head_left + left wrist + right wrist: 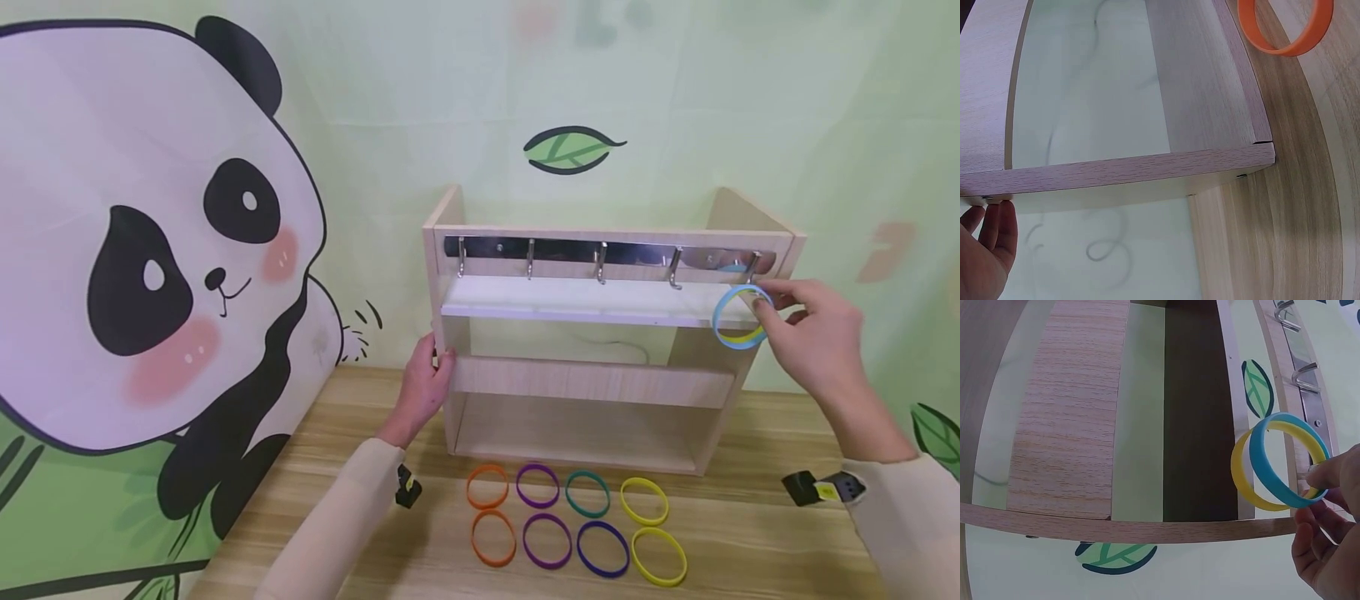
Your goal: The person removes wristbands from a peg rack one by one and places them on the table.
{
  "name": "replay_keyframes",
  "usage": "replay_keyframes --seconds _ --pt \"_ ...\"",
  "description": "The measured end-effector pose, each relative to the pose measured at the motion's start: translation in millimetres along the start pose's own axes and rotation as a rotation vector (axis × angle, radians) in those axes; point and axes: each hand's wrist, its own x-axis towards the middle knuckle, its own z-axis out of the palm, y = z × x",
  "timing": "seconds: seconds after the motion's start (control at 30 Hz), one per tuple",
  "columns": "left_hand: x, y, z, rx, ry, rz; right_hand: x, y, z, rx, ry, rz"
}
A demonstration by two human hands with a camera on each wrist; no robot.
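My right hand point(821, 333) pinches a light blue wristband point(1266, 465) and a yellow wristband point(1241, 472) together between thumb and fingers. Both bands are held upright, just below the rightmost hook point(753, 265) of a metal hook rail point(570, 251). That rail runs along the upper front of a small wooden shelf unit point(592, 381). On its left side, my left hand point(422, 387) touches the side panel point(1116, 178) with the fingertips against its outer face. Nothing else shows in the left hand.
Several silicone wristbands lie in two rows before the unit: orange point(492, 537), purple point(547, 542), teal point(588, 493), dark blue point(603, 549) and yellow point(659, 557). They rest on a wood-grain table point(360, 500). Behind hangs a cloth backdrop point(420, 100) with a panda print.
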Motion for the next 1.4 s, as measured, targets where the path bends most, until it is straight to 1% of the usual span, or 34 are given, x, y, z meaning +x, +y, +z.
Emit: replay_keyframes --seconds 0.3,0.53,0.7,0.83,1.0,1.17,1.4 --pt "-0.1 0.6 0.0 -0.002 -0.004 -0.006 0.8 -1.2 1.0 0.036 0.029 -0.005" --pt "-0.5 0.5 0.1 -0.005 -0.004 -0.009 2.4 -1.2 1.7 0.013 0.035 -0.012" --pt "-0.7 0.3 0.3 -0.009 -0.015 -0.009 1.9 -1.3 1.4 0.027 0.047 -0.03" --pt "-0.5 -0.3 0.3 -0.005 -0.012 -0.011 0.1 -1.4 1.3 0.034 0.052 -0.042" --pt "-0.3 -0.8 0.3 -0.007 -0.006 -0.012 -1.2 -2.4 0.4 0.03 0.058 -0.044" --pt "-0.9 -0.5 -0.1 -0.004 -0.017 -0.013 -2.4 -4.4 -1.7 0.026 0.052 -0.047" --pt "-0.7 -1.1 0.2 -0.007 -0.005 0.003 -4.2 -5.8 -3.9 0.02 0.061 -0.056"
